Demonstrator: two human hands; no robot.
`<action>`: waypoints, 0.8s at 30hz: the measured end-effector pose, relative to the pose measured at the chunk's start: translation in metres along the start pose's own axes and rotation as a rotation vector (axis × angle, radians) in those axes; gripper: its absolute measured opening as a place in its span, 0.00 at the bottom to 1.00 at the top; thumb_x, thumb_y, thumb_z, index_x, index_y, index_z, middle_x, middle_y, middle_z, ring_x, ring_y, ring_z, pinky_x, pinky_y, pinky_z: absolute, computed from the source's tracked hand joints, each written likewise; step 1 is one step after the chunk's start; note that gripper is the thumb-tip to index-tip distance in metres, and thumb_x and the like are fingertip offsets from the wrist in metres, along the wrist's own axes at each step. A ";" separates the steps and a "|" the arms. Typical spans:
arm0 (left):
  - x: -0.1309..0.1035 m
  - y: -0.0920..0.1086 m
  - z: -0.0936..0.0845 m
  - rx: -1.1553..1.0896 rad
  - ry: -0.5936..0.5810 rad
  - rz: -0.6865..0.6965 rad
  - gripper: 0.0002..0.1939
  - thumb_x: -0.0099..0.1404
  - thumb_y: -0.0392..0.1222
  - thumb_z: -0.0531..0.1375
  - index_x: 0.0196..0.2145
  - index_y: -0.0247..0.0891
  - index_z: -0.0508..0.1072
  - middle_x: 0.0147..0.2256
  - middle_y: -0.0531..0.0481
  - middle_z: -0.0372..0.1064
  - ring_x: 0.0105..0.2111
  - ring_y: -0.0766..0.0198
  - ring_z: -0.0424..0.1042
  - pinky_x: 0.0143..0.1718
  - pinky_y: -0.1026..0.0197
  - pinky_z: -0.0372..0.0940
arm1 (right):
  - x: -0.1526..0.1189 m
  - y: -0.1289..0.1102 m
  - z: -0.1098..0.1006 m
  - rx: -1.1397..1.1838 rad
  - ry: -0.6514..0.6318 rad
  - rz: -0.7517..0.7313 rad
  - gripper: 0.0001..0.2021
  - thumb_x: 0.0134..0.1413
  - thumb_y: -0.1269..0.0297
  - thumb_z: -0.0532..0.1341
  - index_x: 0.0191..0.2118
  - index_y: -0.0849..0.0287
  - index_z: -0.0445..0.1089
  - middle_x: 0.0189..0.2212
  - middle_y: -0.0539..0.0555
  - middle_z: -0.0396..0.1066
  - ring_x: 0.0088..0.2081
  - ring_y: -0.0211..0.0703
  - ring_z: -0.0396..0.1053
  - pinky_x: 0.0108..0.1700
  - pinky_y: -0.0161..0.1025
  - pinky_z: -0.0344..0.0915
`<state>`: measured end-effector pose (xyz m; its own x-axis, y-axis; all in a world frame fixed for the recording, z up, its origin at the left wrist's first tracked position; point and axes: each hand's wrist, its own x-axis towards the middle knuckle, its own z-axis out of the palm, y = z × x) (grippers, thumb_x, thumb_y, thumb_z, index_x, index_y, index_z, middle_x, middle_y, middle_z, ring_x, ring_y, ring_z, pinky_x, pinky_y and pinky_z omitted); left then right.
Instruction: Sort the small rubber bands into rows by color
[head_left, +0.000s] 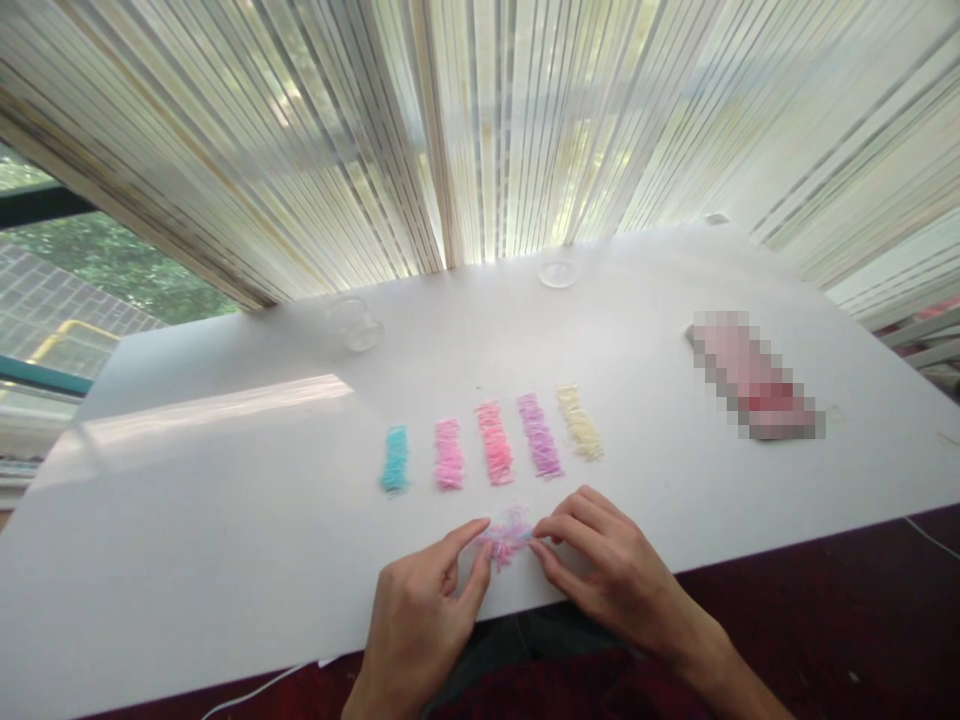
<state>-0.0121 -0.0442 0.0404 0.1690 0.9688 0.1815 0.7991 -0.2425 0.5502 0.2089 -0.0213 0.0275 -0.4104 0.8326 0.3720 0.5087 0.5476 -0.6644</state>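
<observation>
Near the far edge of the white flat-topped table (247,540), I see clear rounded plastic containers (355,326) and, further right, a clear, shallow round dish (557,274), with a pale striped translucent curtain (315,130) behind. To the right I make out a flat, oblong pink object (754,378), blurred into blocks. Green leafy bushes (150,255) show outside, at left.

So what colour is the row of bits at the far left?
That row of bits is turquoise, seen best in the head view.
</observation>
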 end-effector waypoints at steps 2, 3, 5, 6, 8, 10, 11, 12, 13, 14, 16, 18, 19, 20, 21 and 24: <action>0.002 -0.001 -0.002 0.017 -0.002 0.016 0.16 0.74 0.45 0.56 0.45 0.37 0.83 0.17 0.59 0.62 0.15 0.71 0.59 0.17 0.68 0.53 | 0.001 -0.004 0.004 -0.013 -0.006 -0.017 0.04 0.66 0.72 0.61 0.39 0.58 0.72 0.30 0.53 0.72 0.34 0.45 0.67 0.35 0.41 0.68; 0.002 -0.003 -0.004 0.027 -0.001 0.017 0.17 0.74 0.45 0.55 0.45 0.37 0.83 0.16 0.60 0.61 0.14 0.71 0.59 0.17 0.68 0.53 | 0.001 -0.005 0.006 -0.023 -0.009 -0.021 0.04 0.66 0.72 0.61 0.39 0.58 0.72 0.30 0.53 0.72 0.34 0.45 0.67 0.35 0.41 0.68; 0.000 -0.006 -0.008 0.051 0.013 0.018 0.16 0.74 0.45 0.55 0.43 0.37 0.83 0.15 0.61 0.59 0.14 0.71 0.59 0.16 0.68 0.52 | 0.002 -0.007 0.010 -0.048 -0.021 -0.023 0.05 0.66 0.73 0.61 0.38 0.58 0.72 0.30 0.53 0.71 0.34 0.46 0.67 0.35 0.42 0.68; -0.002 -0.008 -0.009 0.063 0.025 0.027 0.16 0.74 0.46 0.56 0.42 0.37 0.82 0.14 0.61 0.59 0.13 0.71 0.60 0.15 0.68 0.52 | 0.002 -0.008 0.012 -0.058 -0.025 -0.021 0.05 0.66 0.72 0.60 0.38 0.58 0.72 0.30 0.53 0.71 0.34 0.46 0.67 0.35 0.42 0.68; -0.005 -0.008 -0.010 0.072 0.053 0.070 0.15 0.73 0.48 0.58 0.40 0.37 0.82 0.15 0.59 0.64 0.14 0.70 0.63 0.16 0.68 0.54 | 0.003 -0.008 0.014 -0.070 -0.022 -0.017 0.05 0.67 0.72 0.60 0.38 0.58 0.72 0.30 0.53 0.71 0.34 0.46 0.67 0.35 0.42 0.68; -0.008 -0.007 -0.007 0.055 0.074 0.136 0.13 0.73 0.46 0.59 0.40 0.37 0.81 0.20 0.56 0.74 0.15 0.70 0.67 0.18 0.67 0.58 | 0.004 -0.008 0.016 -0.065 -0.013 -0.021 0.06 0.67 0.72 0.60 0.38 0.58 0.72 0.30 0.53 0.71 0.34 0.45 0.67 0.35 0.42 0.68; -0.009 -0.006 -0.005 0.042 0.082 0.167 0.12 0.74 0.45 0.59 0.40 0.37 0.81 0.24 0.54 0.78 0.17 0.70 0.69 0.20 0.67 0.61 | 0.004 -0.008 0.016 -0.059 -0.009 -0.026 0.06 0.67 0.72 0.60 0.38 0.58 0.72 0.29 0.53 0.71 0.33 0.45 0.66 0.35 0.42 0.68; -0.009 -0.004 -0.002 0.031 0.088 0.193 0.12 0.74 0.43 0.59 0.40 0.38 0.81 0.28 0.53 0.81 0.18 0.69 0.71 0.22 0.67 0.63 | 0.005 -0.009 0.016 -0.053 -0.010 -0.030 0.05 0.67 0.72 0.60 0.38 0.57 0.71 0.30 0.53 0.72 0.33 0.45 0.66 0.35 0.42 0.68; -0.009 -0.003 0.001 0.023 0.094 0.212 0.11 0.74 0.42 0.58 0.39 0.38 0.81 0.30 0.52 0.82 0.19 0.68 0.73 0.24 0.66 0.65 | 0.004 -0.009 0.016 -0.047 -0.011 -0.034 0.05 0.67 0.72 0.60 0.38 0.57 0.71 0.30 0.53 0.72 0.33 0.45 0.66 0.35 0.42 0.68; -0.008 -0.002 0.003 0.021 0.097 0.222 0.11 0.75 0.41 0.58 0.39 0.38 0.80 0.30 0.52 0.82 0.20 0.67 0.74 0.25 0.66 0.66 | 0.004 -0.009 0.016 -0.043 -0.011 -0.034 0.05 0.67 0.72 0.60 0.38 0.57 0.71 0.30 0.53 0.72 0.33 0.45 0.66 0.35 0.42 0.68; -0.007 -0.001 0.005 0.021 0.099 0.227 0.12 0.75 0.41 0.57 0.37 0.38 0.80 0.28 0.52 0.81 0.20 0.66 0.74 0.24 0.65 0.65 | 0.003 -0.009 0.015 -0.038 -0.013 -0.026 0.05 0.66 0.72 0.60 0.38 0.57 0.71 0.30 0.53 0.72 0.34 0.45 0.67 0.35 0.42 0.68; -0.006 -0.001 0.005 0.004 0.096 0.213 0.13 0.75 0.41 0.58 0.36 0.38 0.81 0.25 0.53 0.79 0.17 0.67 0.71 0.22 0.65 0.63 | 0.002 -0.008 0.015 -0.034 -0.013 -0.017 0.04 0.66 0.73 0.61 0.39 0.57 0.71 0.31 0.53 0.72 0.34 0.46 0.67 0.36 0.42 0.68; -0.006 -0.001 0.005 -0.014 0.091 0.202 0.12 0.74 0.41 0.58 0.37 0.38 0.81 0.24 0.53 0.79 0.16 0.68 0.70 0.21 0.65 0.63 | 0.002 -0.008 0.015 -0.031 -0.011 -0.016 0.04 0.66 0.73 0.61 0.39 0.58 0.71 0.31 0.53 0.72 0.34 0.46 0.67 0.36 0.42 0.68; -0.006 -0.002 0.004 -0.036 0.087 0.189 0.11 0.74 0.41 0.59 0.37 0.38 0.81 0.24 0.54 0.79 0.16 0.69 0.69 0.21 0.66 0.62 | 0.002 -0.008 0.015 -0.027 -0.006 -0.017 0.04 0.65 0.73 0.62 0.40 0.58 0.71 0.31 0.53 0.72 0.34 0.46 0.67 0.36 0.42 0.68; -0.006 -0.002 0.002 -0.059 0.085 0.174 0.11 0.73 0.41 0.59 0.37 0.38 0.81 0.24 0.54 0.78 0.16 0.70 0.68 0.21 0.67 0.62 | 0.002 -0.009 0.015 -0.020 0.004 -0.018 0.04 0.65 0.73 0.62 0.40 0.58 0.71 0.31 0.53 0.72 0.34 0.46 0.67 0.36 0.42 0.68; -0.005 -0.003 -0.002 -0.103 0.077 0.126 0.09 0.72 0.41 0.61 0.37 0.38 0.81 0.22 0.56 0.75 0.15 0.71 0.64 0.20 0.69 0.60 | 0.003 -0.010 0.016 0.005 0.038 -0.020 0.04 0.65 0.73 0.62 0.41 0.58 0.71 0.30 0.52 0.72 0.34 0.45 0.67 0.35 0.41 0.68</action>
<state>-0.0164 -0.0483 0.0400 0.2161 0.9243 0.3146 0.7101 -0.3699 0.5991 0.1901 -0.0262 0.0248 -0.3911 0.8240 0.4099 0.4965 0.5640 -0.6599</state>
